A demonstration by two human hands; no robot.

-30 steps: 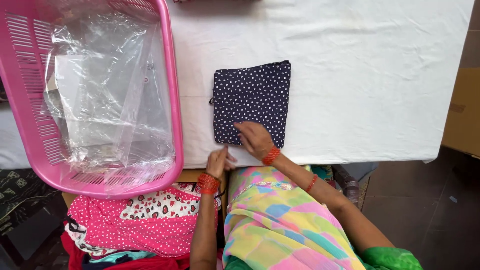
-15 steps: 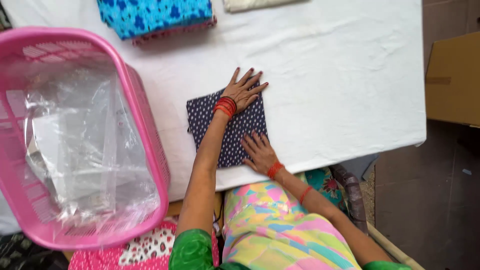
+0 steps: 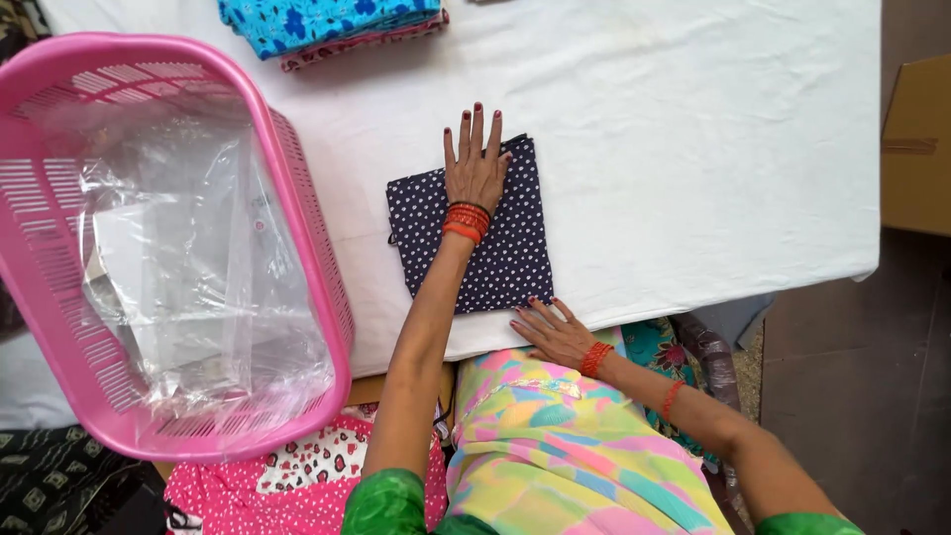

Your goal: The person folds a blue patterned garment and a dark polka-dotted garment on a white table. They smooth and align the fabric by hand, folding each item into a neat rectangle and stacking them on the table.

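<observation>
Head view showed left hand [image 3: 475, 163] flat, open on folded dotted navy cloth [image 3: 474, 230], right hand [image 3: 551, 332] open at its five-o'clock corner; firm, even pressure would flatten it best.

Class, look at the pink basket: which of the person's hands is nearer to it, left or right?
Left. The left hand lies flat on the dotted cloth's far end, closer to the pink basket. The right hand rests at the cloth's near edge, farther from the basket.

A navy white-dotted folded cloth [image 3: 485, 238] lies on the white table cover [image 3: 693, 149], a pink basket [image 3: 297, 198] at nine o'clock, blue floral fabric [image 3: 327, 20] at eleven.
</observation>
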